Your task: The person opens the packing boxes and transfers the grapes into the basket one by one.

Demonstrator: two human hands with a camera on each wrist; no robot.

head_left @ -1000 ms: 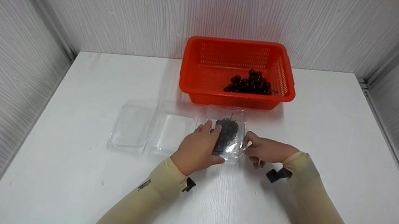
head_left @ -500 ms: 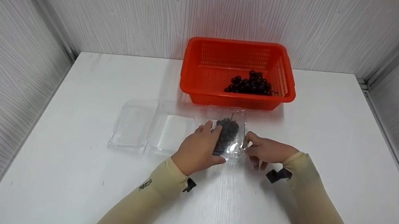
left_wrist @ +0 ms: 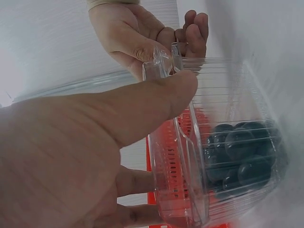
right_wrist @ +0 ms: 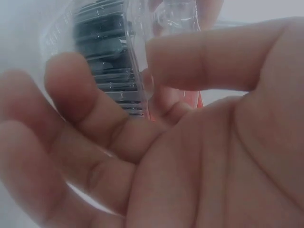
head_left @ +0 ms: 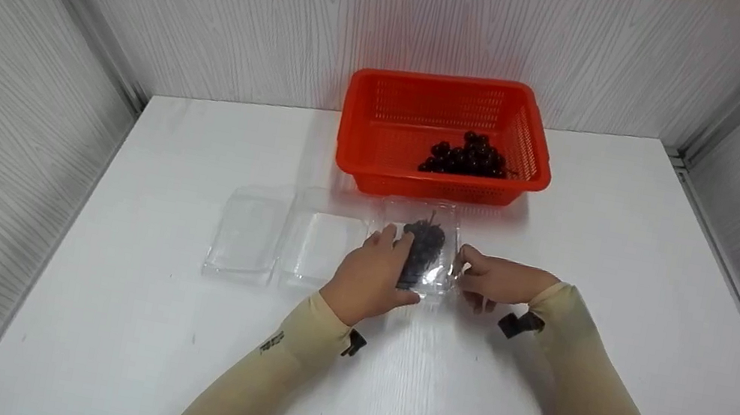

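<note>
A clear plastic clamshell box (head_left: 435, 278) with its lid down stands on the white table, in front of the red basket. Through its plastic show dark grapes (left_wrist: 242, 154) with a stem. My left hand (head_left: 367, 277) rests over the box's left part, its fingers spread on the lid and its thumb along the front edge. At the box's right side, my right hand (head_left: 500, 280) pinches the rim between thumb and index finger; its other fingers hang loosely below. The left wrist view shows the thumb (left_wrist: 166, 95) lying across the rims of lid and base.
A red plastic basket (head_left: 437, 193) stands at the back against the wall, with a bunch of dark grapes (head_left: 468, 158) in its right part. Left of the closed box lie two clear plastic box halves (head_left: 248, 232), side by side. Pale wood-grain walls enclose the table.
Both hands keep nearly the same places on the box. The whole head view has shifted very slightly; nothing was taken hold of or let go.
</note>
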